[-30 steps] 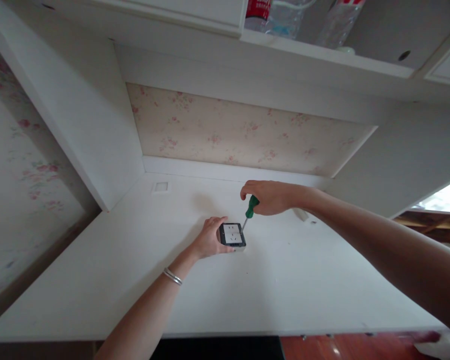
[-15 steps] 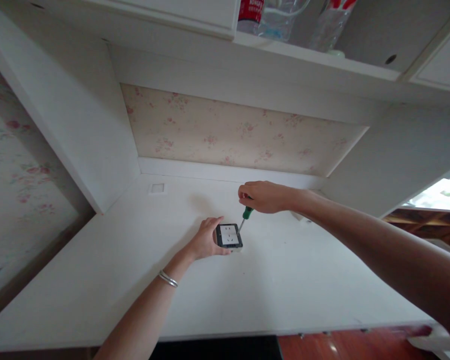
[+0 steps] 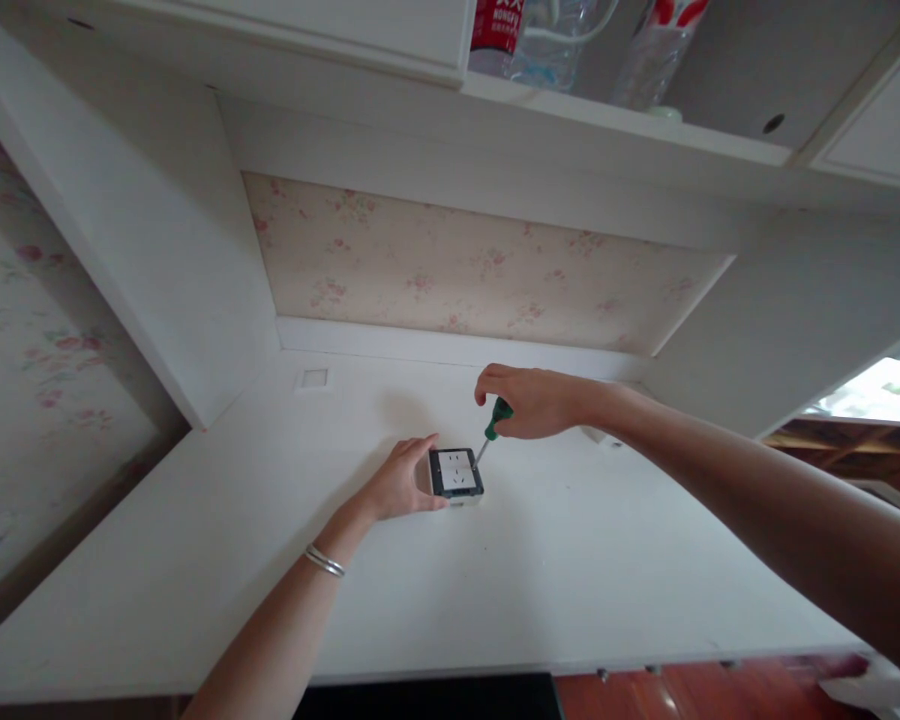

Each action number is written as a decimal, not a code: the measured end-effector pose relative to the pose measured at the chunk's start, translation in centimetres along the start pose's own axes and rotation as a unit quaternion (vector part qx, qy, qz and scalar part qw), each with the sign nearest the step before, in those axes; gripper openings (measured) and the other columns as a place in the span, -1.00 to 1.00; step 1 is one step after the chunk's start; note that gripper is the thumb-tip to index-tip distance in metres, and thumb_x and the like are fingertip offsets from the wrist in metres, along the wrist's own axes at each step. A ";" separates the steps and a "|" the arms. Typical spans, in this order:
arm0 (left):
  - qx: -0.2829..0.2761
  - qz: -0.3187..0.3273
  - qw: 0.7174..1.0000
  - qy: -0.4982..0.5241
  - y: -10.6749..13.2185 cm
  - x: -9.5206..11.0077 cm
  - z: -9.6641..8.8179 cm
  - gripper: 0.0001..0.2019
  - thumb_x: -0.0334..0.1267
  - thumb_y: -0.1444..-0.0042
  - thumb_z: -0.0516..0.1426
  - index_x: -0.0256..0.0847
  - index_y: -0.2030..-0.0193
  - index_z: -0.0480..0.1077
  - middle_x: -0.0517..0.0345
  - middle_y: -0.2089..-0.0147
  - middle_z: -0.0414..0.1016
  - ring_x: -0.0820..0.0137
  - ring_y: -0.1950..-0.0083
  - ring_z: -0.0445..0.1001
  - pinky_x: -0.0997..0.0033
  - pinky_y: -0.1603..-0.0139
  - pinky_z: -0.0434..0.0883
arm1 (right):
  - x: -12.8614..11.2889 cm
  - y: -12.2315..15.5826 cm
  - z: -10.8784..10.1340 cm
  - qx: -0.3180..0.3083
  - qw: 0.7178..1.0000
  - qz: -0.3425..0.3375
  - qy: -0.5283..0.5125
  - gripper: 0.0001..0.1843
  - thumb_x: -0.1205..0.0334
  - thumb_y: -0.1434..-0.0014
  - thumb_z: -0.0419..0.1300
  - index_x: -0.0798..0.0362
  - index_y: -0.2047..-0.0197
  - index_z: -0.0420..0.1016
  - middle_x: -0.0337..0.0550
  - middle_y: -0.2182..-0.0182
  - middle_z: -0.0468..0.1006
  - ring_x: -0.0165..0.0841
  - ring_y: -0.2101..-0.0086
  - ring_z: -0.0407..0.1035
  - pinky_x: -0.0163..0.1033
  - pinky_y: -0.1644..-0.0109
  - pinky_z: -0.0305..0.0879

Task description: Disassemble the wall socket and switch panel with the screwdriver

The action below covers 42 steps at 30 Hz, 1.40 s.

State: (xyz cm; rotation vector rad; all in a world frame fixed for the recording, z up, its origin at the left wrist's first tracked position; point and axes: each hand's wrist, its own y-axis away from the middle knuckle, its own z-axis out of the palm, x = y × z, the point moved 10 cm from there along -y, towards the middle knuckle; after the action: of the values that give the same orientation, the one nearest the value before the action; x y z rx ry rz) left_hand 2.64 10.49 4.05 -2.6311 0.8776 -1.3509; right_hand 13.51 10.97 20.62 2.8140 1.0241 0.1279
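A square wall socket (image 3: 456, 473) with a dark frame and white face lies on the white desk (image 3: 495, 580). My left hand (image 3: 397, 482) grips its left side, fingers curled round the edge, a silver bracelet on the wrist. My right hand (image 3: 534, 401) is closed on the green handle of a screwdriver (image 3: 491, 430), whose metal tip rests at the socket's right edge.
A small white square plate (image 3: 314, 379) lies far left on the desk, and a small white part (image 3: 594, 434) sits behind my right wrist. Plastic bottles (image 3: 562, 35) stand on the shelf above. Floral wallpaper backs the desk alcove.
The socket and both hands have kept their hold; my right hand has turned slightly on the screwdriver handle. The view has shifted a little.
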 end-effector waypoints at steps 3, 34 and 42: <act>-0.001 -0.001 1.000 -0.001 0.0 0.0 0.0 -0.05 -0.07 0.28 0.36 -0.10 -0.29 0.08 -0.03 -0.18 0.26 0.09 -0.21 0.18 0.07 -0.23 0.16 | 0.5 0.1 -0.3 0.012 0.999 0.040 0.018 -0.52 -0.13 -0.16 0.00 -0.02 -0.02 0.33 -0.03 0.00 0.40 -0.21 0.22 0.41 -0.19 0.23 0.23; 0.009 0.005 1.000 0.002 0.1 0.4 -0.1 -0.13 -0.09 0.22 0.33 -0.12 -0.27 0.12 -0.02 -0.17 0.27 0.07 -0.21 0.17 0.06 -0.23 0.16 | -0.1 -0.9 -0.3 0.023 0.999 0.026 0.018 -0.66 0.06 -0.10 0.10 -0.02 0.07 0.38 -0.07 0.11 0.48 -0.23 0.22 0.39 -0.23 0.26 0.21; 0.005 0.018 1.000 -0.012 0.0 0.8 0.3 -0.09 -0.02 0.27 0.35 -0.11 -0.26 0.13 -0.02 -0.19 0.26 0.05 -0.20 0.18 0.04 -0.22 0.16 | 0.1 -1.1 -0.3 0.027 0.998 0.045 0.046 -0.63 0.04 -0.09 0.10 -0.07 0.03 0.37 -0.09 0.06 0.45 -0.23 0.23 0.40 -0.23 0.29 0.19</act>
State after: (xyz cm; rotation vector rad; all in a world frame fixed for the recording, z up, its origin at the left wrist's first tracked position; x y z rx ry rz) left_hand 3.26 9.95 4.44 -2.6049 0.9073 -1.3094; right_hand 12.88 11.87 20.73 2.9288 0.9312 0.2465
